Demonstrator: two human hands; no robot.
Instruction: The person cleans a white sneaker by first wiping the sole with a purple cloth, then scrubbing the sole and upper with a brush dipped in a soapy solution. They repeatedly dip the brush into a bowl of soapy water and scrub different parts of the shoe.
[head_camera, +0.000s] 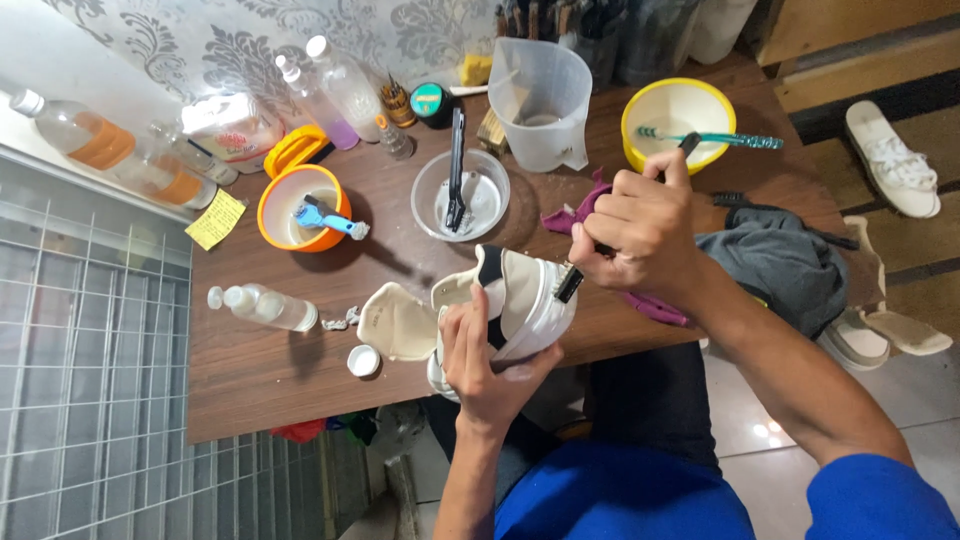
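My left hand (487, 358) grips a white and black sneaker (520, 300) from below, at the table's near edge. In my right hand (640, 230) is a black-handled brush (568, 283), its bristle end resting on the sneaker's side. A purple cloth (570, 217) lies under and behind my right hand. A cream insole (397, 322) lies just left of the sneaker, next to a small white cap (363, 360).
On the brown table (270, 385) stand an orange bowl with a blue brush (300, 207), a clear bowl with a black brush (460, 190), a plastic jug (540, 100), a yellow bowl with a teal toothbrush (678, 120) and several bottles (265, 305). A grey cloth (775, 260) lies right.
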